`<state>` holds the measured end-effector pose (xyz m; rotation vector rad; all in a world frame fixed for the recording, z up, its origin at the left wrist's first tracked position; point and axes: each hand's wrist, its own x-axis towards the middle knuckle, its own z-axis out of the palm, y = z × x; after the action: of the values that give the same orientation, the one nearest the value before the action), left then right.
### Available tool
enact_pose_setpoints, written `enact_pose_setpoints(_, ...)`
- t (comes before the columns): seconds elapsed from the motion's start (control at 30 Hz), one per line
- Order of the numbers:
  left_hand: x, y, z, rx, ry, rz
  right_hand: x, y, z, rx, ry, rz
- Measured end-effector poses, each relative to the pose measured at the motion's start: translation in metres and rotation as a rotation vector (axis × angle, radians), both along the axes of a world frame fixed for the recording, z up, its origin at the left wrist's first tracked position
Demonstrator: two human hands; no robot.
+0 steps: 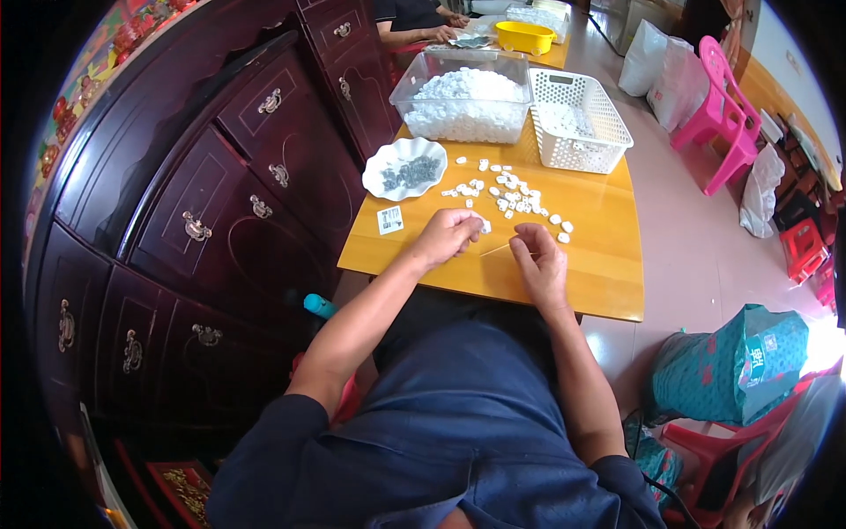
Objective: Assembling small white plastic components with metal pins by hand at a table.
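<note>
My left hand [447, 236] pinches a small white plastic piece [486, 227] between thumb and fingertips, just above the near part of the wooden table [590, 273]. To its right, my right hand [541, 262] is closed round a thin pale stick [496, 250], whose tip points left toward the left hand. Several similar white pieces [520, 196] lie scattered beyond both hands. A white scalloped dish [374, 179] of small dark grey parts [411, 173] stands at the left, with a small printed card [389, 220] near it.
A clear bin [480, 132] heaped with white pieces and a white perforated basket [586, 157] stand at the table's far side. Dark cabinets [167, 220] line the left. Another person's hand [442, 33] works beyond, near a yellow basin [525, 37]. Right are a pink chair [718, 110] and teal bag [731, 361].
</note>
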<state>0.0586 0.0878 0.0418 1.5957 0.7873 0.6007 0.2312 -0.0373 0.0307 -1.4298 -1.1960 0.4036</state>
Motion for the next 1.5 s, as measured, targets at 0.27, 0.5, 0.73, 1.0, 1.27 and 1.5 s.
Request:
enact_pose_setpoints(0.27, 0.007, -0.025, 0.015, 0.003, -0.019, -0.077, -0.005, 0.003, -0.004, -0.072, 0.352, 0.194)
enact_pose_setpoints(0.5, 0.008, -0.024, 0.009, 0.205, -0.002, -0.102, -0.003, 0.004, -0.009, -0.106, 0.401, 0.261)
enact_pose_setpoints(0.73, 0.006, -0.021, 0.011, 0.244, 0.079, -0.142, -0.004, 0.006, -0.015, -0.161, 0.419, 0.316)
enact_pose_setpoints(1.0, 0.005, -0.021, 0.021, 0.184, 0.144, -0.185, 0.0, 0.007, -0.014, -0.201, 0.289, 0.338)
enact_pose_setpoints(1.27, 0.002, -0.024, 0.033, 0.168, 0.016, -0.197, -0.003, 0.005, -0.009, -0.206, 0.5, 0.436)
enact_pose_setpoints(1.5, 0.002, -0.06, 0.057, 0.395, -0.089, -0.153, -0.014, -0.004, 0.007, -0.011, 0.595, 0.44)
